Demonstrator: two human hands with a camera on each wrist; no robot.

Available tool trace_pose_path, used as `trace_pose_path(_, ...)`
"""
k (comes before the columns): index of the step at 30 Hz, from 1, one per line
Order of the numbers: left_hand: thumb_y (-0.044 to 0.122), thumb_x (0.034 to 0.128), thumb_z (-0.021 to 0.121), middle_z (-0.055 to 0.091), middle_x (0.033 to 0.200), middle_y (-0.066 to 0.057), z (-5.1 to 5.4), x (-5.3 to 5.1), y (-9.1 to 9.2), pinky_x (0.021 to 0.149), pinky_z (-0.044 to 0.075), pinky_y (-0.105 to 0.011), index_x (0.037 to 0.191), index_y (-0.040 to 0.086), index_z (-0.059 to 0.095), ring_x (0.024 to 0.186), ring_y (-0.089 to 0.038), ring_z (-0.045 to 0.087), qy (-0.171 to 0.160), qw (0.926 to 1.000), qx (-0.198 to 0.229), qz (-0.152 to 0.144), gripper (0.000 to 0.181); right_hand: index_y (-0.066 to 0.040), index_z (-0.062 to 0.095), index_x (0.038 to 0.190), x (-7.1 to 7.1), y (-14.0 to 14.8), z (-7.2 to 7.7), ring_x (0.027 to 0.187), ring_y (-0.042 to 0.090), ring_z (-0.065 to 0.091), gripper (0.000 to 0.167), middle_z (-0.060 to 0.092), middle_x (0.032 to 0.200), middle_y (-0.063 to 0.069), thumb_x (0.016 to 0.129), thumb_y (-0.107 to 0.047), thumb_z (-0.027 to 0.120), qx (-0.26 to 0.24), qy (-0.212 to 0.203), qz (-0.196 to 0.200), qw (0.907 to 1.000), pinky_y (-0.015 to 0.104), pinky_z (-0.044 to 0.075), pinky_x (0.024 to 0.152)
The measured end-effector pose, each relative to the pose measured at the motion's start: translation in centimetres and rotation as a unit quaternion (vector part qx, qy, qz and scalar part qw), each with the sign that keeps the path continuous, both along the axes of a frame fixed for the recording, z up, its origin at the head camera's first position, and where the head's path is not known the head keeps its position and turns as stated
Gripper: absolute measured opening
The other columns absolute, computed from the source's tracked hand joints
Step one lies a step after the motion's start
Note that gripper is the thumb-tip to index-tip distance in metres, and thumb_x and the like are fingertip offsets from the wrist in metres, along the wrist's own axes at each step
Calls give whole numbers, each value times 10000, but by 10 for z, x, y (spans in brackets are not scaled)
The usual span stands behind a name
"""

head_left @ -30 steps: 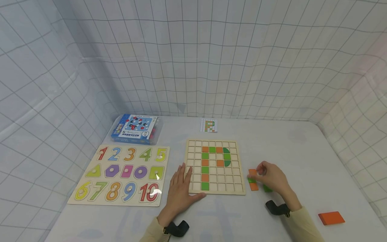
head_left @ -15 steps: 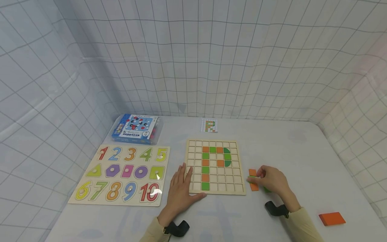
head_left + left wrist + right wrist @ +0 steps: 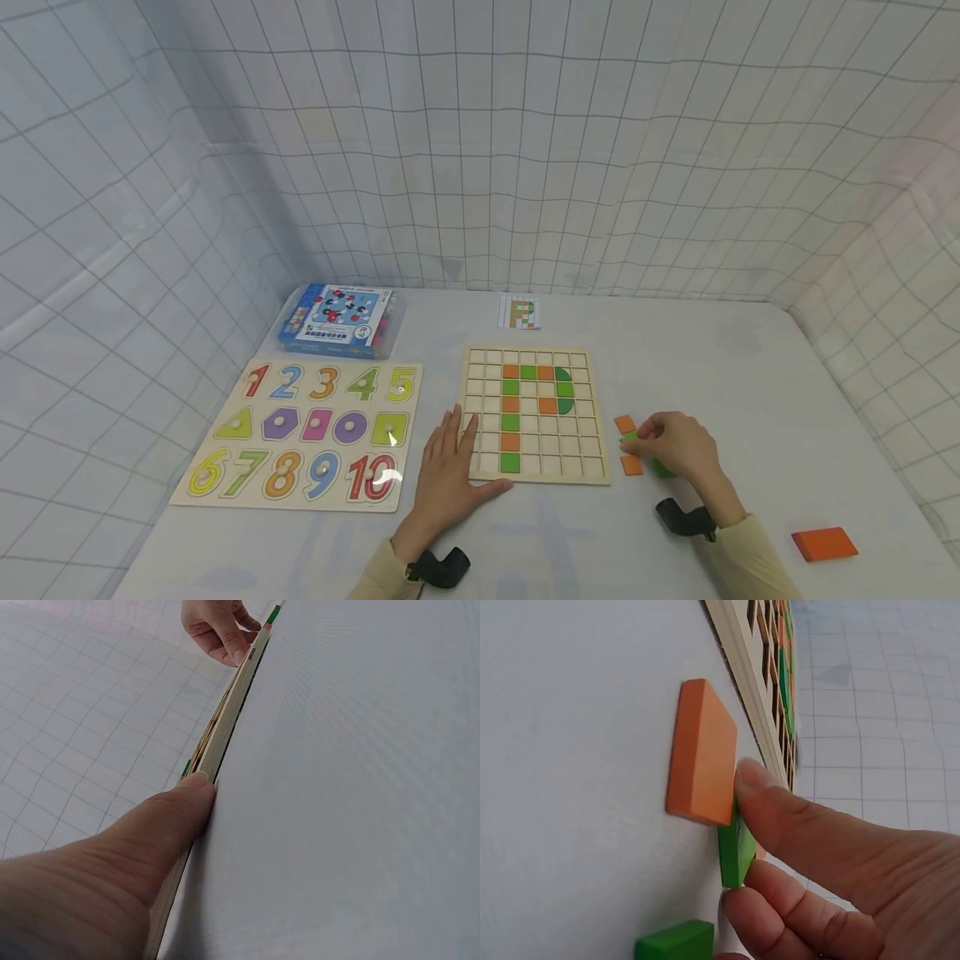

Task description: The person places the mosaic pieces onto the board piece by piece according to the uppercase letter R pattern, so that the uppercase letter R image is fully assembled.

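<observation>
The wooden grid board (image 3: 540,480) holds orange, light green and dark green tiles in several cells. My left hand (image 3: 448,479) rests at its near left corner with fingers spread, the thumb pressing the front edge, as the left wrist view also shows. Right of the board, my right hand (image 3: 681,443) pinches a green square tile (image 3: 735,859) between thumb and fingers, low over the table. An orange tile (image 3: 632,465) lies just in front of it and another orange tile (image 3: 625,424) just behind. A darker green piece (image 3: 663,469) is partly hidden under the hand.
A pattern card (image 3: 519,312) lies behind the board. On the left are a number-and-shape puzzle board (image 3: 296,437) and a clear box with a blue label (image 3: 341,319). An orange block (image 3: 824,543) lies at the near right.
The orange tiles beside the right hand have separated and turned slightly, with the green tile now drawn out between them in the fingers. The left hand stays put.
</observation>
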State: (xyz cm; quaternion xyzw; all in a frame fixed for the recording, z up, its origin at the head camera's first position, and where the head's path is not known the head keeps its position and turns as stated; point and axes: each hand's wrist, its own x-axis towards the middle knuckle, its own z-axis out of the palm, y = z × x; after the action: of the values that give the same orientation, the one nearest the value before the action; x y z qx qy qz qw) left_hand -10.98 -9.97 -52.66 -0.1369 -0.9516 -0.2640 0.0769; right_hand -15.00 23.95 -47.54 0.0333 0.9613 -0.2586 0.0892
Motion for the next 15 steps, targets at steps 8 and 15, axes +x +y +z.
trace_pose_path(8,595,710,728,192,1524,-226,-1,-1,0,1081,171,-541,1456,11,344,1399,-375,144,79,10000,12,-1,1023,-55,678,876,1,-1,1,702,169,558,345,633,787,-8,726,-340,803,-141,17,-73,9999,313,413,548)
trace_pose_path(15,601,708,724,187,1526,-225,-3,0,0,1083,163,-535,1458,12,341,1401,-369,138,120,9999,26,-15,1028,-53,645,893,4,0,-2,697,178,549,346,627,803,7,730,-315,803,-292,99,-211,9993,315,401,549)
